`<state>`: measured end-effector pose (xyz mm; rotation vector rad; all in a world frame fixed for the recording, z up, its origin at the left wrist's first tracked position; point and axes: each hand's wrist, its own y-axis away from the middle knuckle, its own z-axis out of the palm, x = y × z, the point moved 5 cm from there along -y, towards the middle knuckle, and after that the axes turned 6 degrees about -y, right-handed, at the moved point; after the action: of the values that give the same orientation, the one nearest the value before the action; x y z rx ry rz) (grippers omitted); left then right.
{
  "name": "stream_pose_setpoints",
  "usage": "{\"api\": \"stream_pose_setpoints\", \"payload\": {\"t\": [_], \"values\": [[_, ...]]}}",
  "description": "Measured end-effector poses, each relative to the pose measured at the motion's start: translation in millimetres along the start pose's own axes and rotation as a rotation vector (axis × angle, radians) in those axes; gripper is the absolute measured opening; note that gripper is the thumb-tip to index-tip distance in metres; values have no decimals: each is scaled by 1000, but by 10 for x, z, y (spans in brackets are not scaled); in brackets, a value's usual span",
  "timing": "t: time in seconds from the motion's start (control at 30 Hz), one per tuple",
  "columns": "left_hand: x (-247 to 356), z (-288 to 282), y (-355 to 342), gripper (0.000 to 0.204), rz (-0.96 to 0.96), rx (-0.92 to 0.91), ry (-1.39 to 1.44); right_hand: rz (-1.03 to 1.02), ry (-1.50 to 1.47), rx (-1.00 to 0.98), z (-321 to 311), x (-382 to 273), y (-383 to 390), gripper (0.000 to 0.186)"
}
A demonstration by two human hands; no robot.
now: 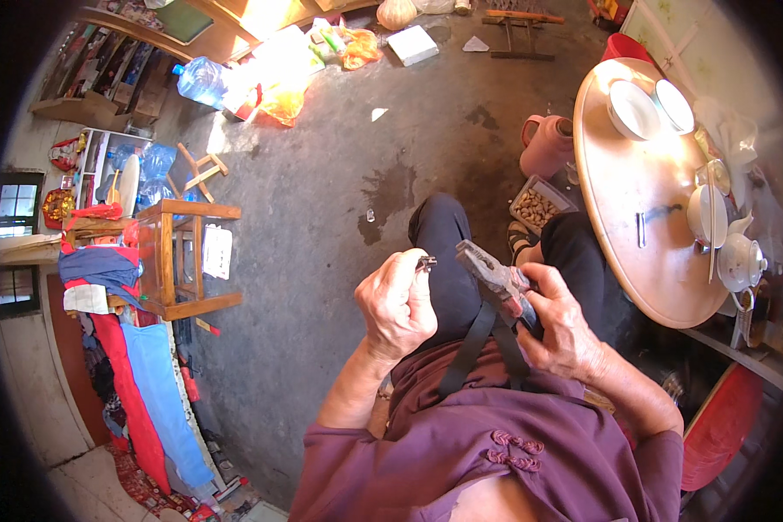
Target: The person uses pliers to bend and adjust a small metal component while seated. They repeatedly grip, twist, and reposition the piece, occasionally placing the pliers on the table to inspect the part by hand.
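My left hand (395,303) is closed, pinching a small dark metal piece (425,263) between thumb and fingertips; its exact kind is too small to make out. In my right hand (562,329) is a pair of pliers (498,278) with worn metal jaws and red and black handles. The fingers wrap round the handles, and the jaws point up and left toward the small piece, with a gap between the two. Both hands are raised over my lap, above my dark trousers (444,235) and a black strap (468,350).
To the right stands a round wooden table (613,187) with bowls (632,110), chopsticks and a teapot (741,261). A pink thermos (548,146) and a box of nuts (538,205) are on the floor beside it. At left are a wooden stool (174,309) and a water bottle (202,81).
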<state>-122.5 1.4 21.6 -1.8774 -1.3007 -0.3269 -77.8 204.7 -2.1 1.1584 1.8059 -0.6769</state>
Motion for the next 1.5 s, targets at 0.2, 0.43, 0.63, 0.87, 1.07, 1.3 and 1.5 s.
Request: {"api": "stream_pose_setpoints", "payload": {"t": [0.2,0.43,0.63,0.87,1.07,1.3,1.5], "values": [[36,-118,-10,6,131,-45,30,-163,406,-29,-276,-126,-61,47],[121,-173,20,6,220,-99,-22,-239,622,-126,-386,-354,-203,47],[130,-207,56,11,211,-88,0,-307,624,-143,-417,-468,-241,38],[147,-220,84,10,193,-130,68,-373,640,-150,-402,-457,-221,26],[143,-268,100,9,159,-183,60,-421,607,-138,-318,-415,-222,23],[-56,-91,229,8,62,-359,59,-324,510,-89,66,-63,-33,25],[-107,-66,336,9,57,-401,77,-309,528,-65,167,-11,58,26]]}}
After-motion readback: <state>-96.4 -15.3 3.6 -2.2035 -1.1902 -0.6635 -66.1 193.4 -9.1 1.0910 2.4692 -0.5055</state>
